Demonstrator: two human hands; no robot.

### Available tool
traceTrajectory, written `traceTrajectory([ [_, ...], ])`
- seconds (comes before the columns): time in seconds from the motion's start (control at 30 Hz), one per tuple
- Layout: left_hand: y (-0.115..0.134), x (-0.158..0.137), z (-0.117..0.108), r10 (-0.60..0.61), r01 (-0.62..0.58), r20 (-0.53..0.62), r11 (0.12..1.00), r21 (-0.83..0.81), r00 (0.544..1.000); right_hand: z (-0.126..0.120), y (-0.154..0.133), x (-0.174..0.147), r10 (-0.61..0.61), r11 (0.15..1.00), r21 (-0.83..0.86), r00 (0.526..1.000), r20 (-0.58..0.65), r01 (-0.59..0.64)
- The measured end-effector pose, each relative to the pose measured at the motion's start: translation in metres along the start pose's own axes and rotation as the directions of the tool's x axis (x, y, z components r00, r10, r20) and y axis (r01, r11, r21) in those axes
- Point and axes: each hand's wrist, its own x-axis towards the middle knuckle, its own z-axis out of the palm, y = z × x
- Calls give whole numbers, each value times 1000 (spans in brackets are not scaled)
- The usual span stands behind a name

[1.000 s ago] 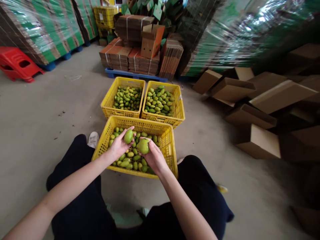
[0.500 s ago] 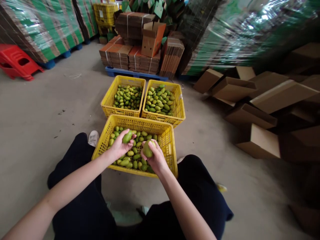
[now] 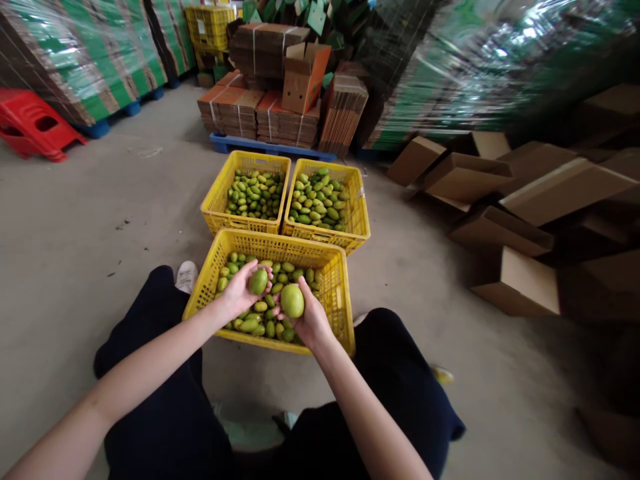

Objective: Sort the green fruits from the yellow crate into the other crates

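Over the near yellow crate point(image 3: 345, 300), my left hand point(image 3: 241, 291) is closed round a small green mango point(image 3: 258, 282). Its fingers curl behind the fruit. My right hand point(image 3: 313, 319) grips a paler, yellowish-green mango point(image 3: 293, 301), turned with its rounded end up. The two fruits are close together but apart. Beneath the hands, many loose green mangoes point(image 3: 249, 325) lie across the crate's floor, partly hidden by hands and wrists.
Behind stand two more yellow crates, left point(image 3: 215, 200) and right point(image 3: 357, 207), both holding mangoes. Flattened cartons point(image 3: 287, 123) are stacked on a blue pallet point(image 3: 250, 145). Open cardboard boxes point(image 3: 517, 283) lie at the right. A red stool point(image 3: 35, 123) is at the left, near wrapped pallets.
Both mangoes have been turned in the fingers. The right one now shows its rounded end, and the left one looks rounder and more upright. The hands stay almost in place.
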Motion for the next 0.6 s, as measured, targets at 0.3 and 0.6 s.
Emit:
traceTrajectory([
  [0.3, 0, -2, -8, 40, -74, 151, 971, 229, 988, -2, 2, -1, -37, 999, -36, 999, 30, 38],
  [0.6, -2, 7, -11, 90, -96, 58, 991, 97, 994, -3, 2, -1, -20, 978, -207, 1000, -11, 17],
])
